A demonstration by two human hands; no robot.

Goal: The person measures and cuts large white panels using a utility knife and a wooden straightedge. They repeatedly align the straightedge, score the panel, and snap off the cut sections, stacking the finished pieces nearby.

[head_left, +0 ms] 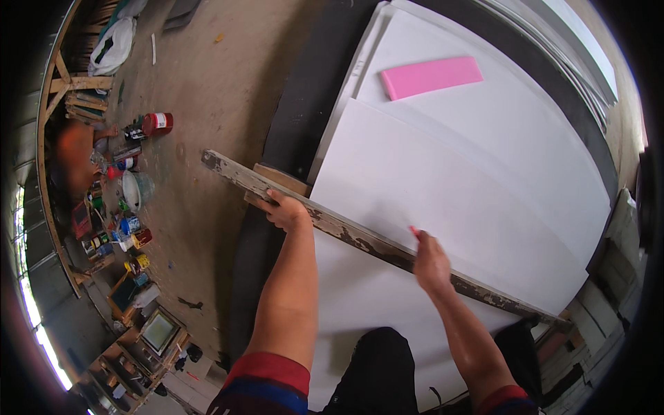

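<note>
The wooden bar (366,240) is held near its left end by the left hand (283,209), the fingers closed over its edge. A small red tool (414,229) is pinched in the fingers of the right hand (432,261), its tip kept just beside the bar's far edge; the type of tip cannot be made out. The bar is laid slantwise across the white sheet (394,169), which lies on other pale sheets on a dark table (301,90).

Positioning of the bar is judged complete, and the tool pass along it is judged under way. No finished line can be discerned along the bar, and no separated piece is identified; the pass is therefore judged incomplete.

Farther off, a pink block (432,77) is placed on the sheets, apart from both hands. Paint cans, including a red can (159,124), are stood on the floor (214,90) at left.
</note>
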